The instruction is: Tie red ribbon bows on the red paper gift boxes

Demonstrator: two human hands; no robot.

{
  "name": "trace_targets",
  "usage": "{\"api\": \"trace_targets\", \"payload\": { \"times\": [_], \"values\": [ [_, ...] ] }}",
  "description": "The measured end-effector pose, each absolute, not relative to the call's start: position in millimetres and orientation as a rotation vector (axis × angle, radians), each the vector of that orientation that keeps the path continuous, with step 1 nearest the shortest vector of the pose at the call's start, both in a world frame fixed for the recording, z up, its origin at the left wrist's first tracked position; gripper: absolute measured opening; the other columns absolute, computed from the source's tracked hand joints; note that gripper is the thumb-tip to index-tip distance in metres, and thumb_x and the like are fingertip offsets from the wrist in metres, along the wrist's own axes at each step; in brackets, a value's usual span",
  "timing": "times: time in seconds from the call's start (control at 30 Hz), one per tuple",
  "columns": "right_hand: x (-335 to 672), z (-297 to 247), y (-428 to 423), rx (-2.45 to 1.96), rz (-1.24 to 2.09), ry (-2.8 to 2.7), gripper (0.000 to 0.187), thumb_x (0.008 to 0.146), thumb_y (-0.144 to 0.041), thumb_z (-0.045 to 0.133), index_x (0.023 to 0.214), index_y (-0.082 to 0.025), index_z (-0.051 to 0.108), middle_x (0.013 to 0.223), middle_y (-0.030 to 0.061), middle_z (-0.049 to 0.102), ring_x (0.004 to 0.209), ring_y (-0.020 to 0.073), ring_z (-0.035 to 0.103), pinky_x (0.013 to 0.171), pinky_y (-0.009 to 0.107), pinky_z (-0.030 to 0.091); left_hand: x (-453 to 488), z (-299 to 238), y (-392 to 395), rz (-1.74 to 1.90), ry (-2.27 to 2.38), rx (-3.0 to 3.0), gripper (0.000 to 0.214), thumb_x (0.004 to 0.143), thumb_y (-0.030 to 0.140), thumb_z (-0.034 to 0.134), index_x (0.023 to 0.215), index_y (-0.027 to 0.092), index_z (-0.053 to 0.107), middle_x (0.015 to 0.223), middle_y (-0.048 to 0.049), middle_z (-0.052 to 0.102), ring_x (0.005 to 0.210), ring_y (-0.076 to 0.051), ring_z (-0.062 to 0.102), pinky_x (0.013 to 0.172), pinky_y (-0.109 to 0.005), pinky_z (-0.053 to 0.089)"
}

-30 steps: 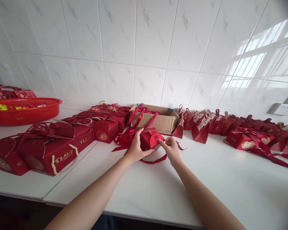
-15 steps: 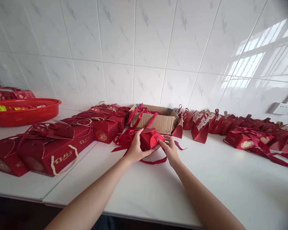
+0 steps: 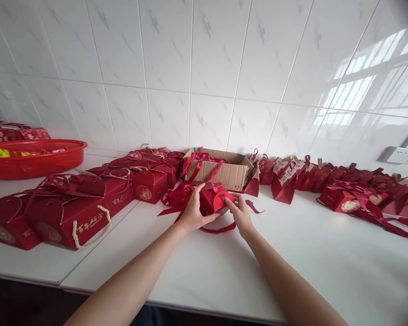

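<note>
The white counter (image 3: 313,262) offers open room to my right, its near edge (image 3: 204,308) running toward me; a carton (image 3: 221,175) bounds the far side. The red box (image 3: 209,198) sits between both grips: left grip (image 3: 193,212) clasping its left side, right grip (image 3: 240,213) holding its end flap (image 3: 219,199).

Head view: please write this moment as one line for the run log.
left hand holds red box | right hand touches its flap | near side: red ribbon | behind: cardboard carton
</note>
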State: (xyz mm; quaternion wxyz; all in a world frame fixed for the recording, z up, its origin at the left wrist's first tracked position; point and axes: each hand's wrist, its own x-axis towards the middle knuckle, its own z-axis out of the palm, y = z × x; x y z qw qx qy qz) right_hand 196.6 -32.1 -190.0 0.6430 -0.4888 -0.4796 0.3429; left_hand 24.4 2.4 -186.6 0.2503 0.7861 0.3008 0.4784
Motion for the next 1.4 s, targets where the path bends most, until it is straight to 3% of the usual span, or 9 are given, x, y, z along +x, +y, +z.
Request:
{"api": "trace_targets", "payload": {
  "times": [0.37,0.87,1.17,1.27,1.4],
  "values": [
    [197.6,-192.9,-31.3,-1.075,0.82,-1.1,0.034,0.075,-0.049,0.062,0.098,-0.024,0.055,0.106,0.0057,0.062,0.095,0.0223,0.058,0.078,0.032,0.047,24.8,-189.6,5.1,1.324,0.806,2.116,0.098,0.065,0.039,0.077,0.142,0.025,0.018,0.143,-0.0155,0.033,0.133,-0.032,0.036,0.108,-0.052,0.033],
    [194.4,-191.9,-32.6,-1.12,0.818,-1.096,0.04,0.075,-0.052,0.062,0.101,-0.022,0.055,0.105,0.0073,0.062,0.087,0.021,0.057,0.074,0.032,0.046,25.3,-187.6,1.3,1.17,0.843,1.994,0.101,0.066,0.042,0.076,0.143,0.025,0.013,0.146,-0.0166,0.03,0.136,-0.032,0.031,0.11,-0.055,0.029],
    [195.0,-191.4,-32.8,-1.151,0.814,-1.035,0.04,0.074,-0.055,0.061,0.095,-0.022,0.058,0.1,0.0055,0.064,0.09,0.0226,0.059,0.073,0.033,0.046,25.5,-186.0,-0.4,1.116,0.849,1.934,0.099,0.065,0.044,0.077,0.14,0.025,0.015,0.146,-0.0158,0.03,0.133,-0.031,0.036,0.108,-0.049,0.033],
    [194.8,-191.1,-33.3,-1.147,0.822,-1.041,0.04,0.073,-0.054,0.063,0.096,-0.022,0.057,0.099,0.0054,0.063,0.09,0.0227,0.059,0.074,0.033,0.047,25.5,-186.7,0.6,1.122,0.792,1.934,0.092,0.068,0.046,0.074,0.138,0.024,0.018,0.144,-0.015,0.035,0.129,-0.029,0.04,0.106,-0.045,0.036],
    [195.4,-191.3,-33.0,-1.152,0.822,-1.036,0.041,0.073,-0.054,0.063,0.097,-0.023,0.057,0.097,0.0053,0.062,0.091,0.0232,0.058,0.073,0.032,0.046,24.6,-185.8,3.7,1.216,0.77,1.905,0.059,0.081,0.053,0.056,0.126,0.02,0.036,0.128,-0.013,0.049,0.119,-0.026,0.048,0.099,-0.041,0.038]
  ]
}}
